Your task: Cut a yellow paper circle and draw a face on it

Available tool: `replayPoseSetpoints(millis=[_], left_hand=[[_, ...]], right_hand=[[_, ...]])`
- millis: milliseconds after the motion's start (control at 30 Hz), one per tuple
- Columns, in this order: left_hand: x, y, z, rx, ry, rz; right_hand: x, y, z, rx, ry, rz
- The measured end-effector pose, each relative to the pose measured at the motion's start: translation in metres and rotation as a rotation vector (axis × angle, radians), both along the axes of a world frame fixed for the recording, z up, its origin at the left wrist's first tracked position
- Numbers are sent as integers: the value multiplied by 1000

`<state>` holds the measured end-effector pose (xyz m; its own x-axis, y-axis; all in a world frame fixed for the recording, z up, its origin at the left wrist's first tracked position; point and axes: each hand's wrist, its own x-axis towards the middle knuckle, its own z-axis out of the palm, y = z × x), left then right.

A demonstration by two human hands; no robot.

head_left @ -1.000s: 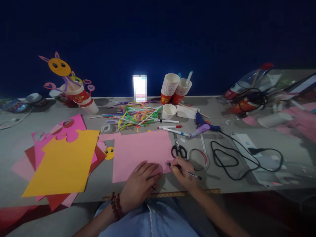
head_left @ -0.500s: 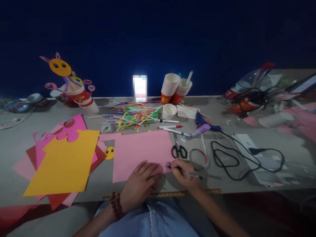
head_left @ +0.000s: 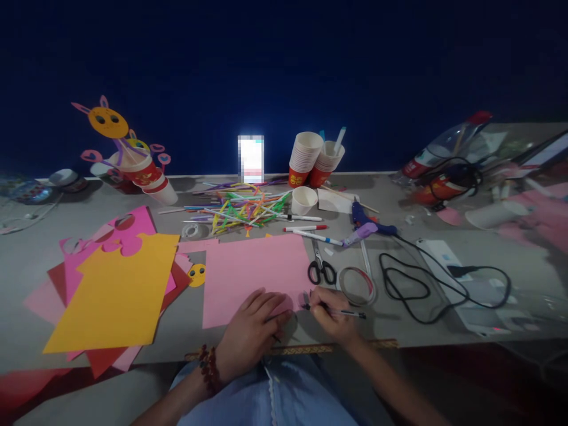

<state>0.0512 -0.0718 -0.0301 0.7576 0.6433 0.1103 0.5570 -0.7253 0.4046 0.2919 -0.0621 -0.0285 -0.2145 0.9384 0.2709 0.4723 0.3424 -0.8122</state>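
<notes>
Pink paper lies in front of me, its lower right part under my hands. My left hand rests on its lower edge, fingers stretched out and lying flat. A thin dark bit shows by the left thumb, too small to name. In my right hand a pen is pinched, its tip at the paper's lower right corner. Just beyond that hand lie black-handled scissors and a roll of tape.
Coloured sheets are piled at the left. Behind the pink paper are colourful sticks, markers and stacked paper cups. A glue gun and its black cable lie to the right. A lit screen stands at the back.
My right hand and the pen have shifted slightly right, with the pen tip a little lower. My left hand and the pink paper look unmoved.
</notes>
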Motion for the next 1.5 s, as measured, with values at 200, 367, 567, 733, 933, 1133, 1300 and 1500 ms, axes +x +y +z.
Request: replayPoseSetpoints(millis=[200, 367, 567, 733, 933, 1133, 1300, 1500], left_hand=[[0, 0, 0, 1, 9, -8], [0, 0, 0, -12, 2, -4], [0, 0, 0, -3, -8, 0], [0, 0, -1, -6, 5, 3], [1, 1, 2, -1, 14, -3], [1, 1, 2, -15, 18, 1], [1, 1, 2, -7, 21, -7], [0, 0, 0, -1, 12, 1]], right_hand=[[3, -1, -3, -9, 16, 15], [2, -1, -3, 0, 25, 9], [2, -2, -7, 19, 74, -106], [-1, 0, -13, 19, 53, -178], [-4, 3, -7, 16, -5, -173], [-4, 3, -6, 17, -39, -174], [-4, 3, -7, 27, -52, -171], [-4, 2, -6, 34, -52, -161]])
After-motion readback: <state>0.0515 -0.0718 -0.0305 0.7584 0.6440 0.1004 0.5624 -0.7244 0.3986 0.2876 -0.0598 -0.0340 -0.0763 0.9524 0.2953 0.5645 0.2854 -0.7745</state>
